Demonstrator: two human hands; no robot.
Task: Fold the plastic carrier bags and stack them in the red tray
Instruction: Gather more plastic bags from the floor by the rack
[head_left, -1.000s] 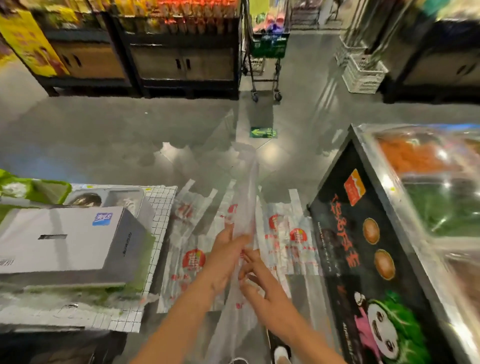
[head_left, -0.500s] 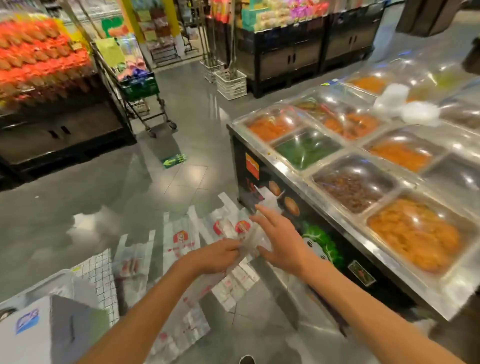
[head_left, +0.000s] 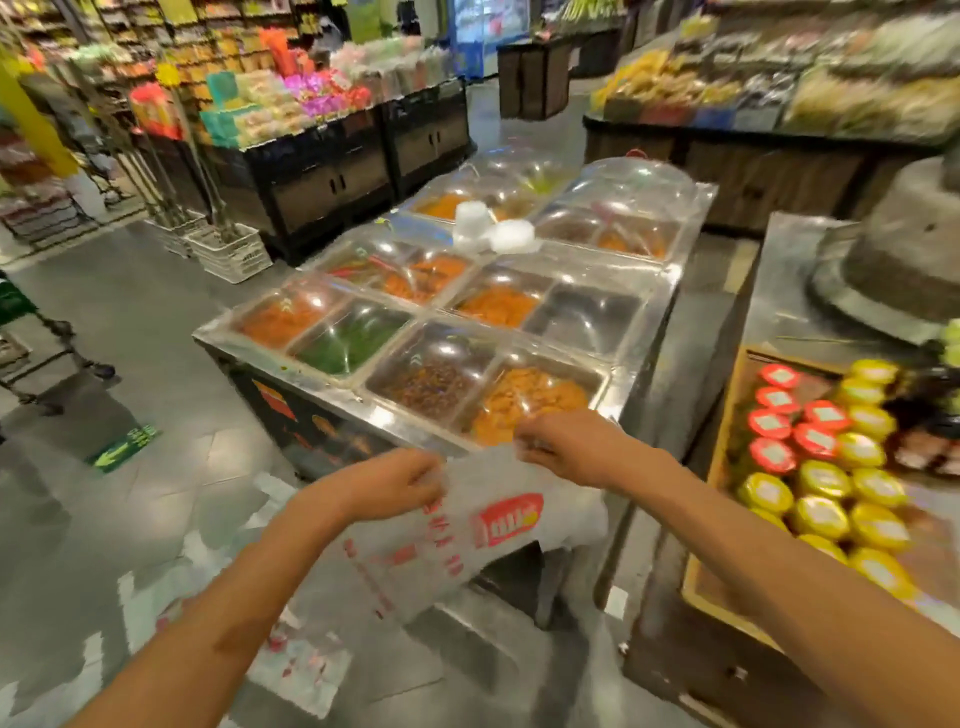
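Your left hand (head_left: 395, 480) and right hand (head_left: 563, 441) each pinch a top corner of one plastic carrier bag (head_left: 467, 540), stretched between them in the air before the steel food counter (head_left: 332, 400); more bags (head_left: 296, 660) lie on the floor below.

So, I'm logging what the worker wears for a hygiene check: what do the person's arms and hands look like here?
Both forearms are bare as far as the frame shows, with no sleeve in view. The left hand and right hand wear no gloves. No watch, bracelet or ring is visible, though the picture is blurred.
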